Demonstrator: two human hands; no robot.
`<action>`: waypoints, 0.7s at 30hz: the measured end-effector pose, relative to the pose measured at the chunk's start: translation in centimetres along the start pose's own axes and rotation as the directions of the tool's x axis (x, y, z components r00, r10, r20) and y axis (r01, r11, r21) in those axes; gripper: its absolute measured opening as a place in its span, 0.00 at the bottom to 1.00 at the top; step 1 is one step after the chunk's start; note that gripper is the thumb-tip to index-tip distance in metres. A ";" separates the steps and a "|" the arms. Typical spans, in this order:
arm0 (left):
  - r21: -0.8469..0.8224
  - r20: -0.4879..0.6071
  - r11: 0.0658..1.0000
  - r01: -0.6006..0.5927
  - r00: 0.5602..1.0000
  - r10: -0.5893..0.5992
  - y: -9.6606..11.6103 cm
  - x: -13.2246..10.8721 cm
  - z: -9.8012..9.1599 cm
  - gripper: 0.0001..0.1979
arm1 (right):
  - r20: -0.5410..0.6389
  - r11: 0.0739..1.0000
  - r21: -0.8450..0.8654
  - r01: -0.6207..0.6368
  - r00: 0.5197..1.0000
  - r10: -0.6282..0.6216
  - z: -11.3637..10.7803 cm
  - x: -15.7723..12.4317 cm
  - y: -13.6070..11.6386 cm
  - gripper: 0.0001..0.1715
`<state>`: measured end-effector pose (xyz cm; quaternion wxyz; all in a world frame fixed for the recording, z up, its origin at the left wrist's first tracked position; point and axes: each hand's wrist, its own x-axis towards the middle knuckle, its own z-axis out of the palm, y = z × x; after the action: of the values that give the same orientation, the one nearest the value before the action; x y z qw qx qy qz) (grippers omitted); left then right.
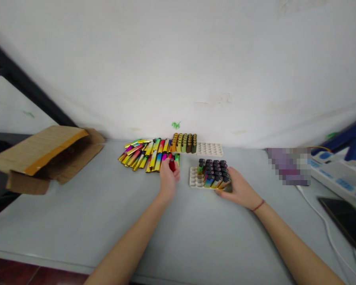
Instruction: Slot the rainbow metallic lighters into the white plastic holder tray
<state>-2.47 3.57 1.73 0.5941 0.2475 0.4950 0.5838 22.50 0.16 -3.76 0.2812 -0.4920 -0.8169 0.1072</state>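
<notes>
— What have your hands got?

— My left hand (168, 177) is out at the near edge of the lighter pile (146, 155), fingers closed on a red lighter (172, 164). It sits pinched at my fingertips, just at the pile's right end.

— And the right one?

— My right hand (239, 189) is against the near right corner of the tray (192, 179). The fingers are curled round a lighter (227, 186) at that corner; I can't tell whether that one is already seated in the tray or only held at its edge.

— What's in the tray?

— Lighters standing upright with black caps up, filling its right part. The left column of holes is mostly bare, with one lighter at the far end.

— Anything behind it?

— A second tray (210, 149) by the wall, its right part bare holes, its left part holding a row of lighters (184, 143) upright. The loose pile lies flat to the left of that, touching it.

— The rest of the table (106, 213)?

— An open carton (44, 156) on its side at far left, well apart from the pile. At right, a white cable (324, 225), a dark flat device (345, 221) and a white box (338, 172) with blue marks. One patch there is blurred out.
</notes>
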 end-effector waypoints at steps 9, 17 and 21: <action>0.060 0.057 0.993 -0.100 0.994 0.096 -1.0 0.0 -0.1 0.23 | 0.033 1.000 0.004 -0.008 0.999 0.008 -0.2 0.2 -0.3 0.39; 0.267 0.391 0.782 -0.563 0.805 0.446 -2.2 -0.7 -0.4 0.13 | 0.033 1.000 0.017 -0.009 0.999 0.009 -0.3 0.2 -0.3 0.39; 0.395 0.504 0.526 -0.753 0.656 0.562 -2.2 -0.2 -0.9 0.13 | 0.018 1.000 0.012 0.003 1.000 -0.003 -0.2 0.2 -0.2 0.40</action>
<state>-2.25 2.67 -0.49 0.2908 0.6737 0.4116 0.5405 22.36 0.18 -3.46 0.2768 -0.4881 -0.8196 0.1159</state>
